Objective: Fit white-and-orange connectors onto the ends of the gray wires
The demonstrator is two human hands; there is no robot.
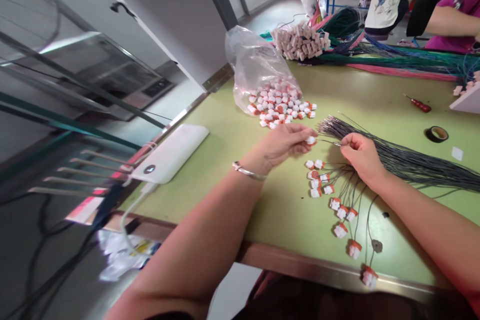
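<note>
Just left of the wire bundle (405, 157), the left hand (287, 142) pinches a white plug (311, 140); on the bundle's near side, the right hand (360, 156) clamps one wire (328, 141), best aimed straight.

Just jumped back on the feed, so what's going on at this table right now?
A person at a green table holds a white-and-orange connector in the left hand, while the right hand pinches a thin wire beside it. Whether that wire is in the connector is too small to tell. Several wired connectors lie nearer the person, a dark wire bundle lies beyond the right hand, and loose connectors spill from a clear plastic bag.
</note>
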